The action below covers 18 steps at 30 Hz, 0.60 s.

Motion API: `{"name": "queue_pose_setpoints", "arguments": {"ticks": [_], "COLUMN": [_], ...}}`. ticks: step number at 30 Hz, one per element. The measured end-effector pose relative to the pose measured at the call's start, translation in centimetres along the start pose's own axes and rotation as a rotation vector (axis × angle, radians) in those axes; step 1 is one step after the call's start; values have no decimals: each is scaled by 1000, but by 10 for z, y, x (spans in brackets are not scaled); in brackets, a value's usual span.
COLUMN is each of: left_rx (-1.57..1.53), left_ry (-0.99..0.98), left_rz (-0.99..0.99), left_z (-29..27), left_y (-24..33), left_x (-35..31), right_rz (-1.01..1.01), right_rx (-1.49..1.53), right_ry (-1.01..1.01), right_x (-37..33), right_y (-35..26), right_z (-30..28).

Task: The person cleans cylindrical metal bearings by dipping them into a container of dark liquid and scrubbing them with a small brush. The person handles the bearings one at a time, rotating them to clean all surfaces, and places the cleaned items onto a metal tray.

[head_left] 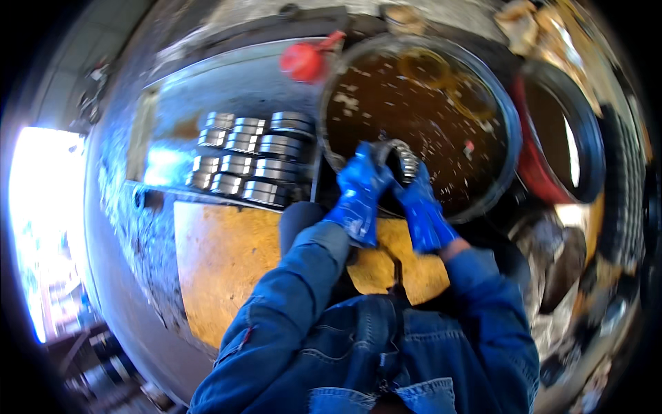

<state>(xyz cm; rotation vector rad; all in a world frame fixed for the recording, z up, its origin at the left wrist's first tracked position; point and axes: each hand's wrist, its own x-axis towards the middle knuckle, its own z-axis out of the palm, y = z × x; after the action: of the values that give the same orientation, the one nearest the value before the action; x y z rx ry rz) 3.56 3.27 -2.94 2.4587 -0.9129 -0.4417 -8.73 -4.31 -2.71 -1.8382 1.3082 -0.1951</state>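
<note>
Blue rubber gloves cover both of my hands. My left hand [362, 179] and my right hand [418, 200] are closed on a shiny metal roller bearing [407, 163], one at each side. They hold it tilted over the near edge of a large round tub [512, 131]. Dark brown liquid [407, 103] with pale floating flecks fills the tub. Left of it, on a metal tray [207, 86], stand rows of several similar bearings [279, 146]. The gloves hide part of the held bearing.
A red funnel-like container [301, 62] sits at the tray's far right corner. Right of the tub leans a red and black round vessel [534, 152]. A worn yellow board [221, 259] lies before me. Ribbed black rings [620, 186] stand far right.
</note>
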Motion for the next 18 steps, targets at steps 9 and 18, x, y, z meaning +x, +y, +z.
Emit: {"name": "queue_pose_setpoints", "arguments": {"ticks": [9, 18], "left_rx": [82, 35], "left_ry": [-155, -85], "left_rz": [-5, 51], "left_z": [11, -6], "left_y": [8, 7], "left_x": [4, 5], "right_rz": [-94, -46], "right_rx": [-52, -94], "right_ry": [-185, -129], "right_x": [92, 52], "right_y": [53, -18], "right_z": [29, -27]}}
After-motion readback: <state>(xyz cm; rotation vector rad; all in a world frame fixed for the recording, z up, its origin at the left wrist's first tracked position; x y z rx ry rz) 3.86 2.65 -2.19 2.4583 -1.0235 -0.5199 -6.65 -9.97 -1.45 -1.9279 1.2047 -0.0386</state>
